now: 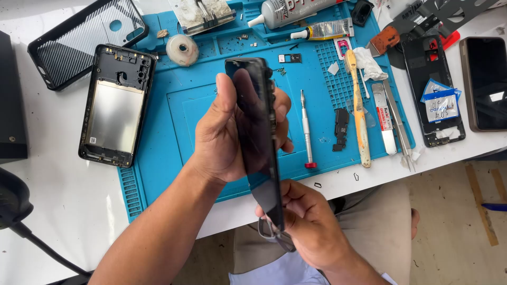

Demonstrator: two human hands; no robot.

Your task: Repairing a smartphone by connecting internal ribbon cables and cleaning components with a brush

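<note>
The blue mat (158, 158) is your landmark. Just off its left edge lies the open phone frame (117, 105), silver plate up, and beyond that frame, further left, the clear case (79, 42). Off the mat's right edge sit a stripped black back (433, 89) and a dark phone (485, 84).

Above the mat's middle you hold the phone (256, 137) on edge, tilted, its lower end hanging past the mat's near edge. Your left hand (222, 137) grips its upper half, thumb on the glass and fingers behind. Your right hand (309, 221) pinches the lower corner, and something thin and grey shows under it (a tool or a strip, I cannot tell which).

You look to be working at the bottom seam, the screen not yet parted from the body. The next move calls for a steady left grip and light, even pressure at that corner.

On the mat, right of the phone, lie the screwdriver (306, 129), the yellow pry tool (359, 113) and the tweezers (398, 124).
</note>
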